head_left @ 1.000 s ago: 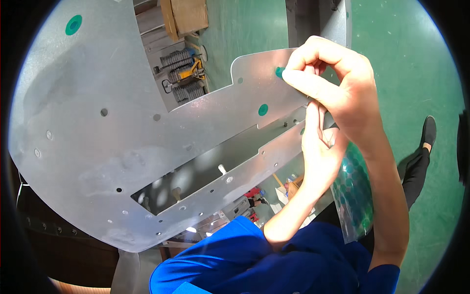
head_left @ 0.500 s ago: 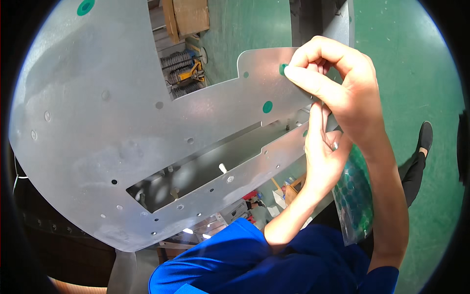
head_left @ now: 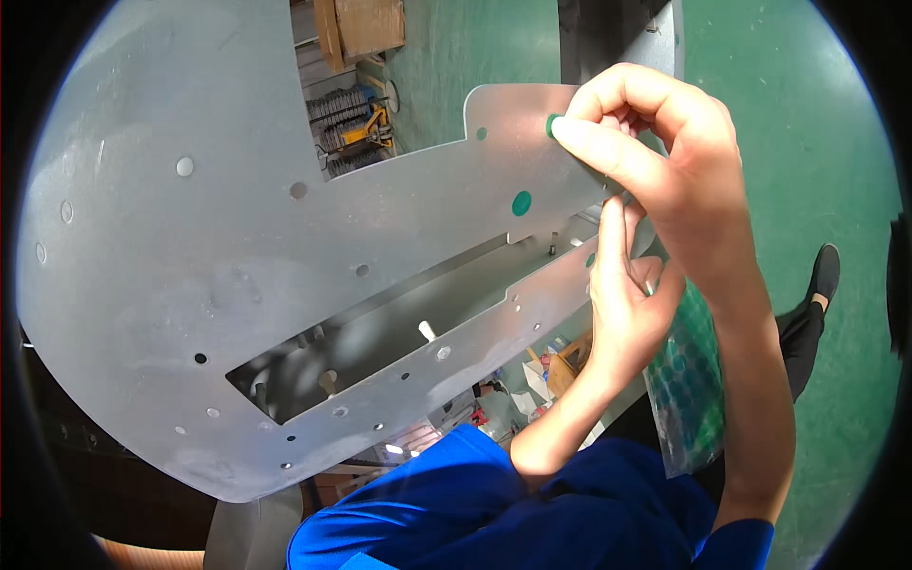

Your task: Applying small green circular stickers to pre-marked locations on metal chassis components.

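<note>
A large grey sheet-metal panel (head_left: 256, 228) with round holes and a long slot spreads before me. My right hand (head_left: 665, 142) is at its upper right part, thumb and index finger closed on a green round sticker (head_left: 552, 125) against the metal. Another green round sticker (head_left: 522, 203) lies flat lower down, and a small green dot (head_left: 482, 134) sits near the corner. Just below, my left hand (head_left: 627, 299) has its fingers bent together by the panel's right end. From it hangs a clear sheet of green round stickers (head_left: 689, 389); the exact grip is partly hidden.
A white peg (head_left: 427, 331) stands in the slot. Behind the panel are a cardboard box (head_left: 369, 24) and a yellow-and-black rack (head_left: 356, 128) on a green floor (head_left: 788, 123). A person's dark shoe (head_left: 827, 269) shows at right.
The panel's left part has shifted slightly left and down in view. Both hands keep nearly the same places, with the right thumb still at the green sticker.
</note>
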`<state>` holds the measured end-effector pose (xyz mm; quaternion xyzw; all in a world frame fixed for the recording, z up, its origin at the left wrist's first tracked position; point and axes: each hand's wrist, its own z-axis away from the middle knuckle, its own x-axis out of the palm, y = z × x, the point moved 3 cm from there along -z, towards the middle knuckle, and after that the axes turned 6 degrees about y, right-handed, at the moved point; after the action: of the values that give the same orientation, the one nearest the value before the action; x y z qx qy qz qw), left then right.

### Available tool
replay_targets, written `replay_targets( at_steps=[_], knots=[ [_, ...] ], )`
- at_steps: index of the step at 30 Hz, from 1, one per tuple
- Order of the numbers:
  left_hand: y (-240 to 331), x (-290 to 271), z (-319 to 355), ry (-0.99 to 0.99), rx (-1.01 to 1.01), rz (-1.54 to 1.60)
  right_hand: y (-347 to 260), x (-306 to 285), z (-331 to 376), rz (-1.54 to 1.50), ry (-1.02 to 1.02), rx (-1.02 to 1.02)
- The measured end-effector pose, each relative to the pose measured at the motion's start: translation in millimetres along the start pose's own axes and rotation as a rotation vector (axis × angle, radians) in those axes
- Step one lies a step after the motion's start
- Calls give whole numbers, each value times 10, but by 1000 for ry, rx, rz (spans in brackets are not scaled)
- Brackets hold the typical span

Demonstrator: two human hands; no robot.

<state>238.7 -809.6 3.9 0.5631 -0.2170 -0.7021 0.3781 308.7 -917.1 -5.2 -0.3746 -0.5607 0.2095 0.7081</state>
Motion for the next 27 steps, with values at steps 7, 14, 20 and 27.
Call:
replay_targets(
  at_steps=[7, 14, 20, 27],
  knots=[
    [-17, 14, 36, 17, 8, -78, -175, -112, -63, 113, -101, 119],
    [86, 36, 2, -8, 32, 29, 97, -320, -242, 44, -153, 149],
    [129, -1, -31, -47, 15, 26, -71, -295, -272, -71, -106, -92],
    [247, -22, 2, -103, 63, 97, -123, -270, -239, -254, -325, 72]
  ],
)
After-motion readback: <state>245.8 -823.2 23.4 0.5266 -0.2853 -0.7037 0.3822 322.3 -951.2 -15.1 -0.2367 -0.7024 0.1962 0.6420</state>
